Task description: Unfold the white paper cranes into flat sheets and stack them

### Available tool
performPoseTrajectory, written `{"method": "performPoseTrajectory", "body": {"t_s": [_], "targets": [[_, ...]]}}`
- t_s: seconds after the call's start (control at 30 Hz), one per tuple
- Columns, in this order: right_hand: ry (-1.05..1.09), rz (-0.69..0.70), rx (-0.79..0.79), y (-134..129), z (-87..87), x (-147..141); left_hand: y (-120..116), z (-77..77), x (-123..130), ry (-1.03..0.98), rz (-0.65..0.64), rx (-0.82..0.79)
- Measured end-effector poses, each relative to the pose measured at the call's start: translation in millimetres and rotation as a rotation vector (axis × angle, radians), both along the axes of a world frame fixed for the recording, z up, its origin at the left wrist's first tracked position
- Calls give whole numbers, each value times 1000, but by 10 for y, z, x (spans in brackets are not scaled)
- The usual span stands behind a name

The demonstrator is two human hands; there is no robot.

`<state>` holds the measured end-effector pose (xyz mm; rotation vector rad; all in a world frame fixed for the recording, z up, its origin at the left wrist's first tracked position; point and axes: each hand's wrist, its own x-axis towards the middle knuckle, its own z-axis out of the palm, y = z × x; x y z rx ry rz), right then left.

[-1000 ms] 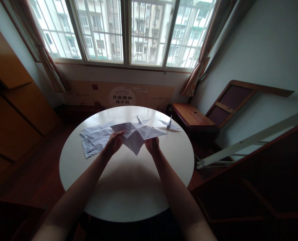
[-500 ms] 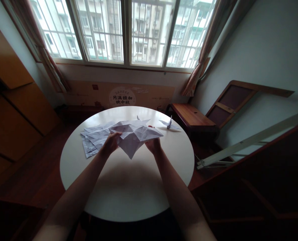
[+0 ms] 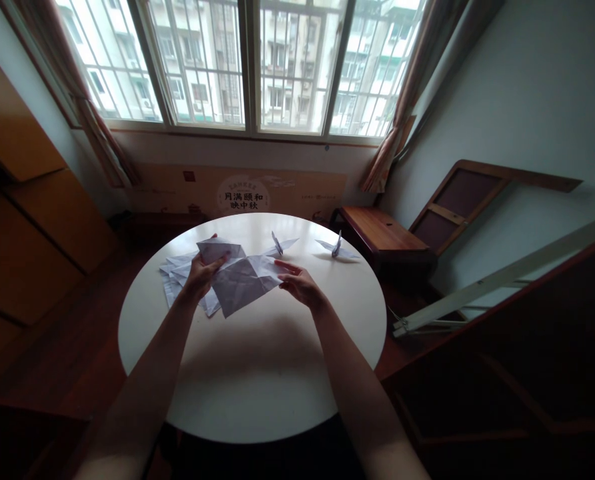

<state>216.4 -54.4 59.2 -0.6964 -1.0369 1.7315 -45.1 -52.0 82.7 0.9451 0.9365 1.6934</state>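
A creased sheet of white paper [image 3: 245,283] is held up above the round white table, partly folded and tilted with one corner pointing down. My left hand [image 3: 202,272] grips its left part, thumb on top and fingers behind. At the right edge my right hand [image 3: 299,283] pinches the paper between thumb and fingers. Behind the sheet, a folded paper crane [image 3: 277,245] stands on the table, partly covered by it. Another paper crane [image 3: 336,248] stands farther right. Left of and below my left hand lie several creased paper sheets [image 3: 175,277].
The round white table [image 3: 257,400] carries all the paper. Beyond its far right edge stands a low wooden bench [image 3: 382,229]. A printed cardboard panel [image 3: 297,183] leans under the barred window [image 3: 202,60]. Orange cabinets [image 3: 42,247] stand at left, a pale metal frame [image 3: 477,293] at right.
The sheet has turned and shifted left, its lower corner swinging leftward. My left hand has moved left and up, with more of the paper in its grip. The nearer crane shows more now.
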Motion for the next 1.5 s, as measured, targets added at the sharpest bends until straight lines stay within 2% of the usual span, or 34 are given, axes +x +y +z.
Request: {"method": "performPoseTrajectory", "body": {"t_s": [0.1, 0.23, 0.3, 0.4, 0.47, 0.53, 0.57, 0.63, 0.7, 0.8, 0.87, 0.93, 1.13, 1.3, 1.4, 1.5], "targets": [[-40, -52, 0, 21, -71, -48, 26, -8, -120, 36, 2, -29], [-137, -119, 65, 81, -223, -127, 99, -85, -261, 160, 105, -89], [-198, -147, 110, 104, -322, -207, 112, -97, -336, 308, 204, -122], [-330, -173, 215, 100, -460, -356, 77, -40, -432, 600, 420, -126], [-422, -211, 351, 67, -515, -447, 34, 22, -438, 784, 590, -54], [-515, -215, 486, 17, -530, -519, -5, 51, -367, 945, 676, 55], [-562, -194, 549, -10, -526, -548, -18, 39, -302, 1013, 662, 98], [-625, -136, 654, -59, -506, -593, -30, -55, -134, 1139, 495, 145], [-668, -135, 713, -89, -485, -618, -27, -225, 40, 1276, 319, 86], [-722, -293, 703, -75, -460, -605, -8, -514, 221, 1444, 145, -108], [-741, -413, 659, -30, -435, -568, 12, -650, 268, 1517, 91, -207], [-765, -496, 621, 32, -392, -527, 32, -716, 275, 1557, 81, -245], [-1034, -505, 563, 288, -150, -520, 28, -688, 259, 1555, 87, -227], [-1302, -476, 453, 600, 5, -607, -27, -591, 291, 1515, 239, -50], [-1352, -388, 409, 748, -4, -632, -45, -536, 315, 1453, 281, 79], [-1263, -420, 344, 799, -31, -620, -20, -502, 329, 1290, 291, 117]]}}
